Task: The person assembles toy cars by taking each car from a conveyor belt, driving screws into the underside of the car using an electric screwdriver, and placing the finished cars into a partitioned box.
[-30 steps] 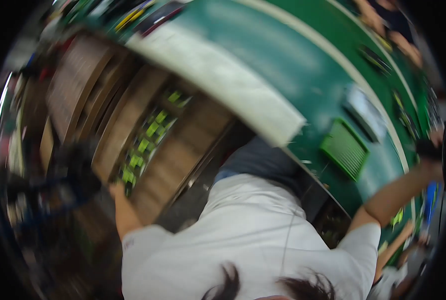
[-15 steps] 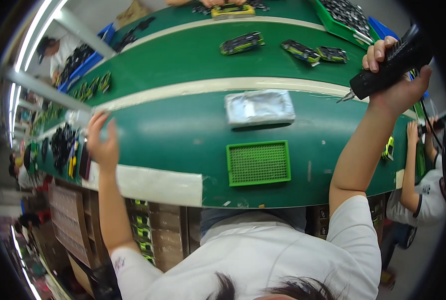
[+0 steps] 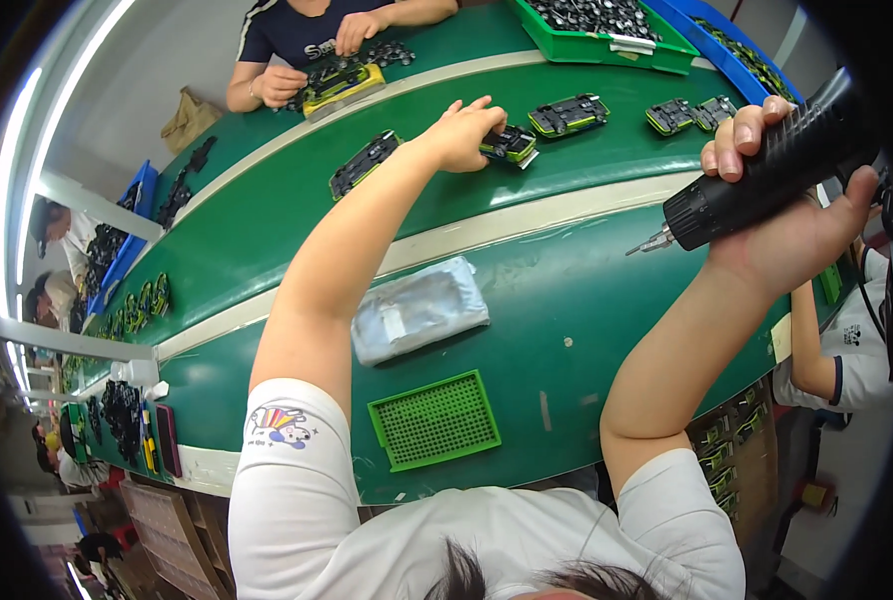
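L hand (image 3: 464, 130) is stretched far out over the green belt (image 3: 267, 230), fingers closed on a small black-and-yellow toy car base (image 3: 510, 145). R hand (image 3: 792, 215) is wrapped tight round a black power screwdriver (image 3: 767, 165), tip pointing left. More car bases (image 3: 568, 115) sit just beside on the belt. Nearer: a soft grey plastic bag (image 3: 419, 310) & a flat green mesh tray (image 3: 435, 420), w/ tiny holes. Another person's hands (image 3: 285, 85) work across the belt.

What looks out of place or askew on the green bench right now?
Nothing looks spilled or damaged. The silver foil bag lies crumpled and skewed beside the green mesh tray. The left hand rests on a green-and-black toy car chassis; the right hand holds a black electric screwdriver.
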### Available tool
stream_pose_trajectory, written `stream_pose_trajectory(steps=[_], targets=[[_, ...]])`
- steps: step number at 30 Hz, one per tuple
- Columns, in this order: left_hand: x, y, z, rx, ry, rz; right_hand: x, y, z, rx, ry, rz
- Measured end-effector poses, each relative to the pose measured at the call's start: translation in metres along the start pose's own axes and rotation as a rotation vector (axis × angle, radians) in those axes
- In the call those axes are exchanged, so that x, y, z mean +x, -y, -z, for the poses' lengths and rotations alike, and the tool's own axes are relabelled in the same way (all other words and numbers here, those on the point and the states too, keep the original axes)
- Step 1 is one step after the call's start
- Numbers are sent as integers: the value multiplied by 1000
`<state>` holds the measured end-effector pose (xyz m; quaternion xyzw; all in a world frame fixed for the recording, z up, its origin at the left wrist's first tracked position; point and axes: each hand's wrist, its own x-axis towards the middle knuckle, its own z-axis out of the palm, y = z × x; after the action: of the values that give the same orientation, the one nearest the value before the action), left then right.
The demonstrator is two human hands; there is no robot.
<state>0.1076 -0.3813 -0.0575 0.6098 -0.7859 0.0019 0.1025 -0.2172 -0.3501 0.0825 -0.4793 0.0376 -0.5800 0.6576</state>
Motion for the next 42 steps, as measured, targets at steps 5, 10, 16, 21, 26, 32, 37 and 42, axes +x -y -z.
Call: stream_pose_trajectory(steps=[5, 10, 16, 21, 26, 32, 37, 42], targets=[[-9, -3, -10, -108, -21, 39, 7, 3, 14, 50, 39, -23], [-68, -40, 24, -136, -254, -36, 27, 5, 51, 20, 91, -88], [-216, -103, 65, -266, -283, 191, 39, -26, 101, 94, 175, -100], [-262, -123, 51, -377, -281, 375, 46, -51, 90, 135, 278, -83], [-259, -127, 31, -353, -287, 338, 18, -64, 31, 170, 388, -66], [-258, -121, 20, -373, -278, 278, 0, -66, 22, 158, 473, -52], [-262, -108, 9, -265, -440, 98, -50, -76, -20, 110, 533, -128], [-260, -102, 4, -294, -443, 101, -104, -93, -68, 57, 613, -213]])
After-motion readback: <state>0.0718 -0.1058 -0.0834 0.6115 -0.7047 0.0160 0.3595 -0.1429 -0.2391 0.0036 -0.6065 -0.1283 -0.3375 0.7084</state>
